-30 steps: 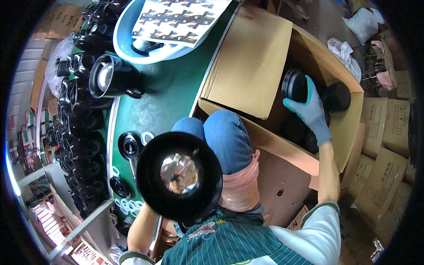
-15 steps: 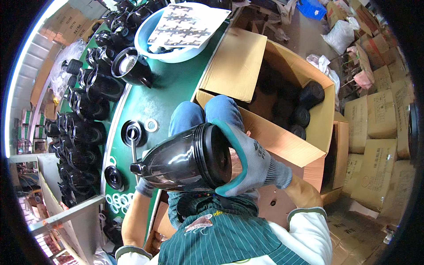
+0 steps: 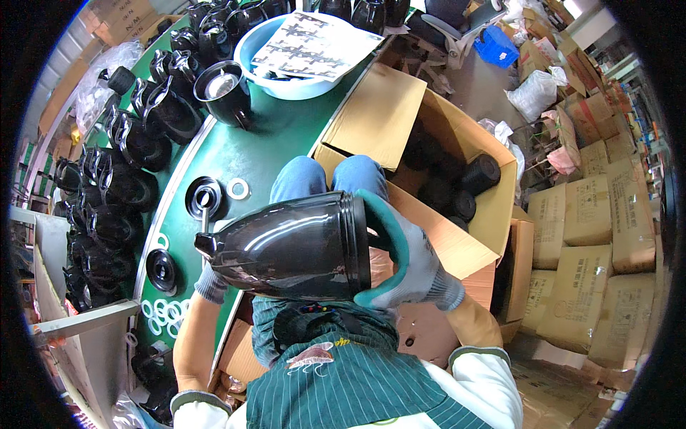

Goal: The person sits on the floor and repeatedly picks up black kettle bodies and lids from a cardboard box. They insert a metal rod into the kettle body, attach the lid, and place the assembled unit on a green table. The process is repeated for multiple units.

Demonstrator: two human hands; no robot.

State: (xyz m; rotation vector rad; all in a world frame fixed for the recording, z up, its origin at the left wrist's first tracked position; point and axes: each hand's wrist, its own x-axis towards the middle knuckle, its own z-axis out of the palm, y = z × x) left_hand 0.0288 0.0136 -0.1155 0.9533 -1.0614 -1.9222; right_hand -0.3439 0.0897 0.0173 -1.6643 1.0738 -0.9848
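Note:
A glossy black jug (image 3: pixel 286 247) lies on its side in front of my lap, its spout end to the left and its ringed, wide end to the right. My right hand (image 3: pixel 407 254), in a grey and green glove, wraps round the wide end, thumb and fingers spread across it. At the narrow end is my left hand (image 3: pixel 211 283); only the glove's cuff shows, and the jug hides the fingers under it. Beyond the spout, a black round lid (image 3: pixel 205 198) with a pale rod lies on the green table, beside a white ring (image 3: pixel 237 188).
Rows of black jugs (image 3: pixel 118 179) line the table's left side. Farther up are an upright open jug (image 3: pixel 223 93) and a light blue basin (image 3: pixel 293 87) under a printed sheet. Another lid (image 3: pixel 161 270) and several rings sit lower left. An open carton (image 3: pixel 493 200) holds black cylindrical parts.
The jug has turned to lie more level, and its round end face no longer shows. My right hand stays at that end. The whole view has shifted slightly.

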